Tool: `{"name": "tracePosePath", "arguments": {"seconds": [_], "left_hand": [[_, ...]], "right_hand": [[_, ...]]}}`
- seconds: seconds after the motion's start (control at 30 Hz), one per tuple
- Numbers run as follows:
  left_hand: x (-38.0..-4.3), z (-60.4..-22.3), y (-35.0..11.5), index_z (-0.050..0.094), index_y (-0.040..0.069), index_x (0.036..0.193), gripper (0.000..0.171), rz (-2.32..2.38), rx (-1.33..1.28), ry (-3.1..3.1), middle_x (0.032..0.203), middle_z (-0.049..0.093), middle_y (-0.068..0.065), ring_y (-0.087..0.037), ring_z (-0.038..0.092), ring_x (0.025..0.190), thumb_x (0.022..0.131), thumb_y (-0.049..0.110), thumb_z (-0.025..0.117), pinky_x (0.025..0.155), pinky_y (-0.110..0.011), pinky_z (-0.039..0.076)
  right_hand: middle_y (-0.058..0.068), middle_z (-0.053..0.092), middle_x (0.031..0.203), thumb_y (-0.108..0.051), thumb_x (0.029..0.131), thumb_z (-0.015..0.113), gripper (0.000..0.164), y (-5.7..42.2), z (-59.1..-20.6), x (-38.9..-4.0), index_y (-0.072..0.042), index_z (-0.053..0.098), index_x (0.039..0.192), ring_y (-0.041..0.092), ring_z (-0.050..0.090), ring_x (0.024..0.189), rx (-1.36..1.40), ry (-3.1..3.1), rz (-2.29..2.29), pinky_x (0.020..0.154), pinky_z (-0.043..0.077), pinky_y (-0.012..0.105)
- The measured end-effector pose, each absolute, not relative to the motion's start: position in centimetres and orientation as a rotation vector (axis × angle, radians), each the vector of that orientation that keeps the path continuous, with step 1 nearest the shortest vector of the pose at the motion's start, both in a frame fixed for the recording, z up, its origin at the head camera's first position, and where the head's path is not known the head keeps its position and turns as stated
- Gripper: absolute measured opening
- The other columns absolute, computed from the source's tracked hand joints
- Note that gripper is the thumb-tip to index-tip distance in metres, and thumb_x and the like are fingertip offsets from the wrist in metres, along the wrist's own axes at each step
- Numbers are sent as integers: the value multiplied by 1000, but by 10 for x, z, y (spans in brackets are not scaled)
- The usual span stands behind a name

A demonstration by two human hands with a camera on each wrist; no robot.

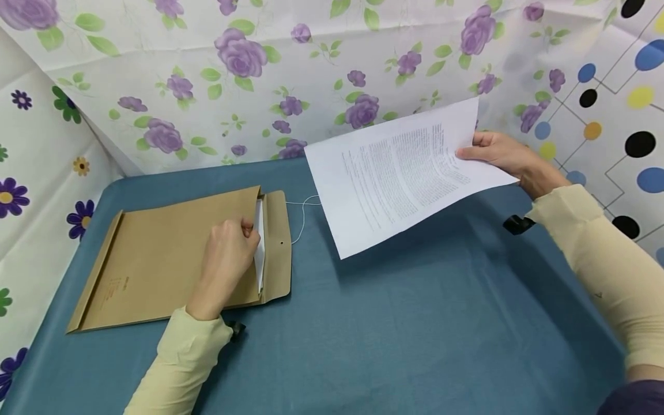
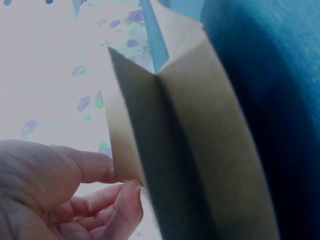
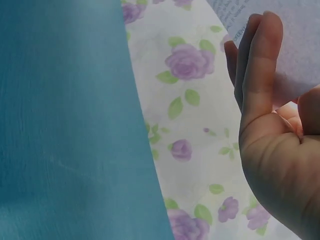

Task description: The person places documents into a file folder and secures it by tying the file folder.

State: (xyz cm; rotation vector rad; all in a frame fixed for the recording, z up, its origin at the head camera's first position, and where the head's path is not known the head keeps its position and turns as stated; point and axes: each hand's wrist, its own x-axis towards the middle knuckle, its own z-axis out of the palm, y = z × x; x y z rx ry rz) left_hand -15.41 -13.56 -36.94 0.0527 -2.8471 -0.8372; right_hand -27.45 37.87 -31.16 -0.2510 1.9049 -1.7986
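Observation:
A brown paper document envelope (image 1: 171, 248) lies on the left of the blue table, its flap (image 1: 280, 248) folded out to the right. White paper (image 1: 260, 248) shows inside its mouth. My left hand (image 1: 227, 253) pinches the upper edge of that mouth between thumb and fingers; the left wrist view shows the envelope's side fold (image 2: 165, 150) spread apart. On the right, my right hand (image 1: 500, 154) holds a printed white sheet (image 1: 399, 173) by its right edge, thumb on top. The sheet hangs in the air above the table, slightly bent. In the right wrist view the fingers (image 3: 260, 65) stand behind the paper.
A thin white string (image 1: 303, 213) runs from near the flap toward the sheet. Blue cloth (image 1: 389, 334) covers the table. Flowered sheeting (image 1: 207, 86) hangs behind it, and a dotted sheet (image 1: 622, 115) hangs at the right. Black wrist pieces (image 1: 517, 225) show at the cuffs.

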Motion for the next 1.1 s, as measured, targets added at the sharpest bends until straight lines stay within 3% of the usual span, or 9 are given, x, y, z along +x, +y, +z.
{"name": "tracePosePath", "arguments": {"seconds": [0.2, 0.37, 0.73, 1.1], "left_hand": [[-155, -368, -135, 69, -8, 100, 14, -836, 45, -2837, 88, 68, -20, -32, 65, 74, 93, -1, 59, 60, -40, 53], [-156, -366, -135, 70, -9, 100, 15, -838, 45, -2838, 89, 69, -20, -32, 65, 75, 93, 0, 59, 62, -41, 54], [-157, -366, -134, 70, -9, 101, 17, -849, 65, -2839, 91, 70, -20, -33, 65, 78, 92, 0, 58, 65, -43, 54], [-158, -366, -135, 70, -9, 101, 17, -854, 56, -2842, 92, 70, -21, -34, 65, 79, 91, 0, 60, 65, -43, 52]], "right_hand": [[14, 75, 114, 4, 105, 51, 33, 381, -310, -266, -7, 70, 129, 30, 77, 85, -330, 1778, -1904, 66, 61, 39], [14, 75, 115, 6, 104, 51, 35, 377, -315, -261, -8, 71, 129, 30, 77, 88, -273, 1706, -1945, 69, 61, 39], [13, 69, 128, 14, 103, 45, 43, 344, -340, -252, -8, 63, 136, 29, 70, 112, -385, 1536, -1873, 84, 60, 42], [10, 67, 133, 12, 100, 54, 47, 313, -352, -243, -7, 56, 143, 26, 66, 120, -444, 1615, -1799, 94, 55, 40]]}}
